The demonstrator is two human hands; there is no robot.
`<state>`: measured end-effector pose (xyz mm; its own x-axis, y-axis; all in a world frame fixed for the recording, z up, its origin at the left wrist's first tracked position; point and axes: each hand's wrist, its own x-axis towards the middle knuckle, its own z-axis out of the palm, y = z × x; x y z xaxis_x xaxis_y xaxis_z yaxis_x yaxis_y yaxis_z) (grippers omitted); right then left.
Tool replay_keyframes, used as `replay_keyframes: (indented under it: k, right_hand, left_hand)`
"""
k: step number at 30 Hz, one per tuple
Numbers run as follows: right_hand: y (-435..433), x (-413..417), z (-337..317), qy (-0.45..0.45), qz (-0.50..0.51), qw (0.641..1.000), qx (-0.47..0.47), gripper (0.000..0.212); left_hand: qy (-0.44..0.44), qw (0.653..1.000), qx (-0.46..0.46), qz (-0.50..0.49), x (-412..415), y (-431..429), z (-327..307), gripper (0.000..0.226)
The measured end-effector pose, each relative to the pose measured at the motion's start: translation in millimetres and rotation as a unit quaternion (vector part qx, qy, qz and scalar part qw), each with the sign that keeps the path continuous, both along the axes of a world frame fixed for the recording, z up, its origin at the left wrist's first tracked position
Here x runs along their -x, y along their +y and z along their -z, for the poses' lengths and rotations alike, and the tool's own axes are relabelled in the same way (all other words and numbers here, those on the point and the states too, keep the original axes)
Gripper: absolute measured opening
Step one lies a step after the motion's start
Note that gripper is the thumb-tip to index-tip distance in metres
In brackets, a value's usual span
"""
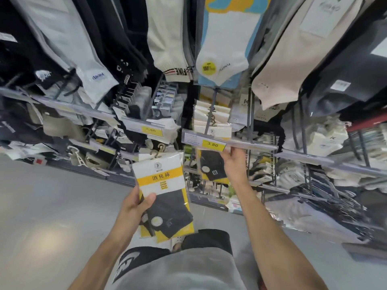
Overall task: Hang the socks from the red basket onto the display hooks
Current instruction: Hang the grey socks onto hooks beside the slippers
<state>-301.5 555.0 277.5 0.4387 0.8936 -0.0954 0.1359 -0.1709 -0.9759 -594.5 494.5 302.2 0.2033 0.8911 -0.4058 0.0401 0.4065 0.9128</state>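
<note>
Matching my sock packs to their hook

The tall metal display rack [250, 114] of hanging socks fills my view. At its clear plastic price rail [257, 145], my right hand [232, 164] reaches up beside the yellow 3.80 tag [212, 144]. I cannot tell whether it grips or only touches, probably steadying things. My left hand [134, 206] clasps the yellow-and-white carded dark sock packs [165, 195] upright, hangers topmost, ready to hang.

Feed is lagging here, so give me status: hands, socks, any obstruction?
Left hand grips yellow-banded sock packs. Right hand up at the 3.80 price rail, grip unclear. Below that rail hangs a matching pack.
</note>
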Motion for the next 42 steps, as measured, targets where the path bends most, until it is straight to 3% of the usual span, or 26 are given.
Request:
replay_keyframes:
  k: [4, 6, 11, 13, 15, 17, 19, 22, 26, 28, 30, 35, 42]
  right_hand:
    - [10.6, 0.6, 8.7, -0.018, -0.027, 0.999, -0.022, 0.028]
    - [16.0, 1.8, 4.7, 0.021, -0.038, 0.999, -0.026, 0.032]
    - [32.6, -0.2, -11.7, 0.128, 0.006, 0.992, -0.023, 0.014]
    - [34.2, 0.7, -16.3, 0.085, 0.008, 0.996, 0.039, 0.013]
    - [25.1, 1.2, -15.3, -0.062, -0.016, 0.991, 0.117, 0.031]
    - [-0.3, 10.0, -22.5, -0.105, 0.000, 0.987, 0.122, 0.034]
    - [-37.0, 23.8, -29.0, -0.028, 0.008, 0.994, 0.106, 0.046]
    - [-86.7, 48.3, -41.4, 0.174, -0.039, 0.981, 0.080, 0.077]
    - [-113.1, 74.4, -40.2, 0.227, -0.070, 0.971, 0.026, 0.044]
    - [-117.0, 78.5, -31.1, 0.243, -0.036, 0.969, 0.001, 0.040]
    - [-116.4, 74.4, -21.2, 0.252, -0.005, 0.968, 0.006, 0.040]
    - [-88.6, 40.4, -4.6, 0.151, 0.070, 0.985, 0.050, 0.038]
    - [-31.9, 9.4, -0.8, 0.000, 0.019, 0.995, 0.098, 0.043]
  left_hand:
    - [-0.002, 1.000, 0.003, 0.013, 1.3, 3.3, -5.7, 0.027]
    - [-0.003, 1.000, 0.010, 0.016, 1.1, 4.3, -7.3, 0.028]
    - [-0.008, 0.999, 0.016, 0.041, -8.3, 4.9, -12.7, 0.025]
    - [-0.010, 0.998, 0.022, 0.051, -14.5, 4.5, -13.9, 0.027]
    - [-0.004, 0.998, 0.023, 0.061, -18.8, 3.8, -12.6, 0.026]
    - [0.005, 0.997, 0.021, 0.074, -21.2, 3.9, -9.7, 0.029]
    - [0.011, 0.996, 0.021, 0.085, -24.2, 4.5, -8.5, 0.031]
    - [0.007, 0.994, 0.021, 0.103, -30.9, 3.9, -9.5, 0.031]
    - [-0.012, 0.993, 0.008, 0.121, -41.8, 2.3, -10.4, 0.034]
    - [-0.006, 0.994, 0.006, 0.112, -48.6, 2.4, -10.1, 0.034]
    - [0.010, 0.995, -0.002, 0.103, -56.2, 2.7, -8.2, 0.019]
    - [0.068, 0.992, -0.015, 0.102, -59.6, 10.7, -1.9, 0.019]
    - [0.097, 0.985, -0.006, 0.145, -41.2, 11.1, 1.3, 0.016]
